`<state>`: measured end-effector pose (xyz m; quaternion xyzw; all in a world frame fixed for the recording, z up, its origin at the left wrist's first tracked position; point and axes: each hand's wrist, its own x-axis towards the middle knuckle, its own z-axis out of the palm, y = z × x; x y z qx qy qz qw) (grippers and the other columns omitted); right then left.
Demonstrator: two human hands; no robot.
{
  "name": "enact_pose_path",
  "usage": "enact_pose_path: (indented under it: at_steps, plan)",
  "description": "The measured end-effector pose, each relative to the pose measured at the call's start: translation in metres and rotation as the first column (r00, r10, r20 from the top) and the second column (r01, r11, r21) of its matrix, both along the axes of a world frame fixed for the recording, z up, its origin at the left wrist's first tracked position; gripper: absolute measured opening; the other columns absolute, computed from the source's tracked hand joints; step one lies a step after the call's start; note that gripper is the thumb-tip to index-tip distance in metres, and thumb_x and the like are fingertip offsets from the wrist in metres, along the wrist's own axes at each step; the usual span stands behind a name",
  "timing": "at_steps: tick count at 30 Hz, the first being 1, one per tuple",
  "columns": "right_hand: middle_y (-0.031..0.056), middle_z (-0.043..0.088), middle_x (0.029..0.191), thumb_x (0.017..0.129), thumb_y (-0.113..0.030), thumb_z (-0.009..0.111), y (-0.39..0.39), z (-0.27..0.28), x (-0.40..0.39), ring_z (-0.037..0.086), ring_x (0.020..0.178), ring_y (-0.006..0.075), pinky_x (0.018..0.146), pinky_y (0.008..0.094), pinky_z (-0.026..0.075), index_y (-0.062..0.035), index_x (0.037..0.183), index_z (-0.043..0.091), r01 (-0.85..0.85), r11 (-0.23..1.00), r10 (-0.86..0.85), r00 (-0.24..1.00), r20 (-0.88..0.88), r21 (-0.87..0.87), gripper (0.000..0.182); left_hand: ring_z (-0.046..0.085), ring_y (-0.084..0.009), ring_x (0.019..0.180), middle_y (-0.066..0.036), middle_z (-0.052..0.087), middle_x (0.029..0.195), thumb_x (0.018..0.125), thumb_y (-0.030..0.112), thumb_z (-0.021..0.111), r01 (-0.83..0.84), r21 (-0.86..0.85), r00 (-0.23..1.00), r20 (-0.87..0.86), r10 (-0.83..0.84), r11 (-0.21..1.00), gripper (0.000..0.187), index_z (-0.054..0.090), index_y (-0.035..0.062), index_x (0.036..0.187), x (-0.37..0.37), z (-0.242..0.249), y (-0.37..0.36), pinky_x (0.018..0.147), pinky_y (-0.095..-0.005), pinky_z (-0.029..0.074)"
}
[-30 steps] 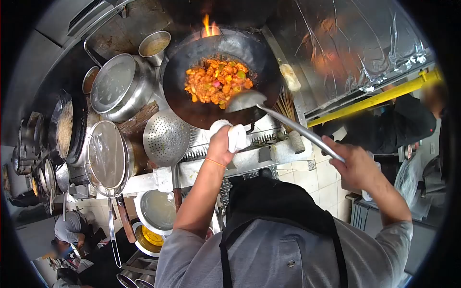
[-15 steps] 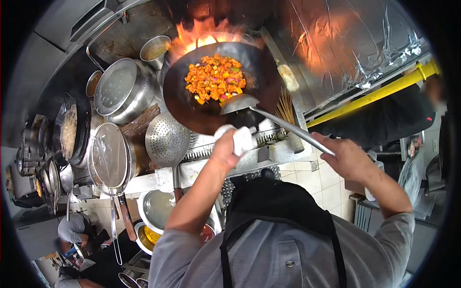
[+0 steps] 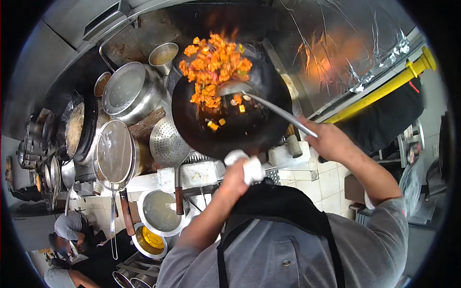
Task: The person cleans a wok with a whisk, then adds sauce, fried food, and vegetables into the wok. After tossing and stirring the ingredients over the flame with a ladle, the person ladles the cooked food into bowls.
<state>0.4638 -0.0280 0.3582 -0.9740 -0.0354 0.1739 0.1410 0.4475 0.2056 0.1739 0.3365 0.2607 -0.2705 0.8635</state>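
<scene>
In the head view, the large round wok of dark metal [image 3: 230, 132] has been drawn nearer to the person than it was half a second ago. The saucy orange-red food pieces [image 3: 213, 62], gathered in a heap inside it then, are now thrown into a loose, blurred spread over its far half, some of them overlapping the far rim. A few yellow cubes lie apart, nearer the wok's middle. The tall flame behind the wok has sunk to a faint orange glow — this looks like the middle of a toss, with much of the food apparently off the metal.

The left hand [image 3: 234, 181] is at the wok's near edge, fingers closed around a folded white cloth [image 3: 253, 170]; whether a handle lies inside the cloth cannot be told. Its forearm slants up from the lower left, and the hand has come closer to the body. The right hand [image 3: 329, 139], to the right of the wok, grips the end of a long-handled silver metal ladle [image 3: 278, 111], forearm angled inward, the ladle's bowl above the wok's middle beside the food.

Left of the wok stand a round perforated steel skimmer [image 3: 169, 143] and, farther out, a round fine-mesh strainer [image 3: 114, 153].
</scene>
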Motion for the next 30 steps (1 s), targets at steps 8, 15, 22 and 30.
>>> enact_pose_path:
  at_steps: [8, 15, 22, 30]
  plan:
    - [0.0222, 0.064, 0.093, 0.086, -0.016, 0.055, 0.000, 0.015, -0.014, 0.060, 0.088, 0.0399, 0.081, 0.0469, 0.048, -0.0165, 0.139, 0.038, -0.066, 0.997, 0.063, 0.994, -0.085, -0.040, 0.055, 0.064, -0.0195, 0.069, -0.005, 0.065, 0.081, 0.092, 0.022, 0.047, 0.236, -0.130, 0.972, 0.019, -0.235, 0.963, 0.017, 0.058, 0.0091, 0.092, 0.082, -0.010, 0.013, 0.061, -0.0371, 0.054]
    - [0.0229, 0.064, 0.092, 0.087, -0.018, 0.055, 0.020, -0.022, 0.025, 0.060, 0.090, 0.0395, 0.082, 0.0466, 0.047, -0.0153, 0.139, 0.036, 0.035, 0.990, -0.026, 0.998, 0.064, -0.140, 0.056, 0.065, -0.0225, 0.077, -0.008, 0.063, 0.088, 0.084, 0.010, 0.052, 0.149, 0.253, 0.973, 0.133, -0.187, 0.956, 0.013, 0.059, 0.0024, 0.093, -0.014, -0.061, 0.003, 0.066, -0.0358, 0.054]
    - [0.0223, 0.064, 0.090, 0.087, -0.019, 0.057, -0.011, 0.018, -0.031, 0.061, 0.086, 0.0398, 0.079, 0.0472, 0.048, -0.0154, 0.138, 0.040, -0.012, 1.000, 0.012, 1.000, -0.015, -0.010, 0.054, 0.064, -0.0210, 0.072, -0.008, 0.064, 0.080, 0.091, 0.016, 0.044, 0.165, -0.071, 0.985, 0.065, -0.160, 0.984, 0.016, 0.057, 0.0079, 0.088, 0.069, -0.035, 0.020, 0.063, -0.0390, 0.054]
    - [0.0219, 0.063, 0.088, 0.087, -0.019, 0.054, 0.008, -0.035, 0.004, 0.061, 0.084, 0.0387, 0.076, 0.0471, 0.049, -0.0172, 0.139, 0.037, -0.045, 0.992, 0.041, 0.998, -0.044, -0.114, 0.055, 0.064, -0.0227, 0.072, -0.010, 0.063, 0.078, 0.090, 0.020, 0.047, 0.146, 0.095, 0.989, 0.005, -0.147, 0.985, 0.019, 0.058, 0.0040, 0.093, 0.064, -0.045, 0.010, 0.064, -0.0375, 0.054]
